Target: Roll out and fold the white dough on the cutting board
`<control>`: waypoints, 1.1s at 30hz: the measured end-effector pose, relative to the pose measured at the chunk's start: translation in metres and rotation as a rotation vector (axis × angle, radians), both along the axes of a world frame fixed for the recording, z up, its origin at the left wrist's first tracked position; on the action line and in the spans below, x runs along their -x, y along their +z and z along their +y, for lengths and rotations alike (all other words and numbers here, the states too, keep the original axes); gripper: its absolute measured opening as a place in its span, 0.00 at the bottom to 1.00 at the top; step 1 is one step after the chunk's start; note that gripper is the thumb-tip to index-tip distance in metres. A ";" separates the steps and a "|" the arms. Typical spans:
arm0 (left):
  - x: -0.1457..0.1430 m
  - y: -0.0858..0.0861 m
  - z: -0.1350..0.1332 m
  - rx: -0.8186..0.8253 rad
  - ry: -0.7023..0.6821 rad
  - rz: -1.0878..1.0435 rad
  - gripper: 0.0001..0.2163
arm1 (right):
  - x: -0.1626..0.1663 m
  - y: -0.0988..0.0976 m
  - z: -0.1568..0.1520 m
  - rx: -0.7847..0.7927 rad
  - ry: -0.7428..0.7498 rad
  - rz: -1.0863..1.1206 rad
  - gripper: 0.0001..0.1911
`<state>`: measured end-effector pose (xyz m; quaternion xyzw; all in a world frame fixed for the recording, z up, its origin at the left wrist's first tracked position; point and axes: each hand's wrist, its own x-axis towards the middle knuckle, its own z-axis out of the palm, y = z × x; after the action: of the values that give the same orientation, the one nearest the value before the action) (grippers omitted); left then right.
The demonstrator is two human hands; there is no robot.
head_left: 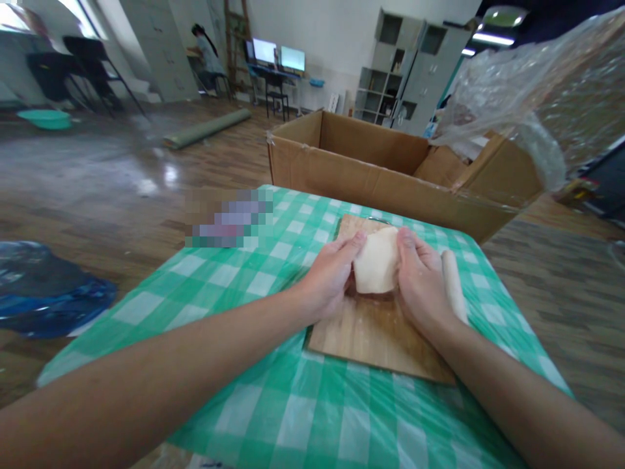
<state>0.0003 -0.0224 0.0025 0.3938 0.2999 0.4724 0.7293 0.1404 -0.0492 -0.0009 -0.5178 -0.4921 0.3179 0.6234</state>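
A flat, pale piece of dough (377, 262) is held up between my two hands, above a wooden cutting board (375, 342). My left hand (334, 273) pinches its left edge, thumb on top. On the opposite edge, my right hand (420, 270) grips it in the same way, with the fingers mostly hidden underneath. Just right of my right hand, a pale rolling pin (454, 286) lies on the cloth, partly hidden by the wrist. The rim of a clear dish (378, 220) shows behind the dough at the board's far end.
A green-and-white checked cloth (234, 397) covers the table. Beyond its far edge stands a large open cardboard box (361, 172), with plastic-wrapped goods (561, 98) to the right. A pixelated patch covers the table's left edge. Farther back, a person (208, 58) sits near desks with monitors.
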 end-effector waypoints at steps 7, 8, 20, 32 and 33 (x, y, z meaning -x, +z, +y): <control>0.010 -0.003 0.002 -0.413 0.095 0.476 0.16 | 0.008 0.012 -0.012 0.167 0.280 -0.124 0.21; 0.012 -0.001 0.002 -0.447 0.087 0.504 0.16 | 0.009 0.015 -0.015 0.194 0.289 -0.176 0.22; 0.022 0.002 0.009 -0.350 -0.096 0.494 0.22 | -0.008 0.015 -0.005 0.124 0.109 -0.030 0.20; 0.019 0.002 0.010 -0.241 -0.126 0.234 0.16 | -0.002 0.004 -0.003 0.209 0.151 0.014 0.26; 0.018 0.002 0.009 -0.190 -0.139 0.161 0.15 | -0.002 0.004 -0.002 0.189 0.100 0.005 0.26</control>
<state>-0.0178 -0.0135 0.0050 0.5175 0.2834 0.4140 0.6931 0.1421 -0.0516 0.0032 -0.5485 -0.4836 0.3947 0.5563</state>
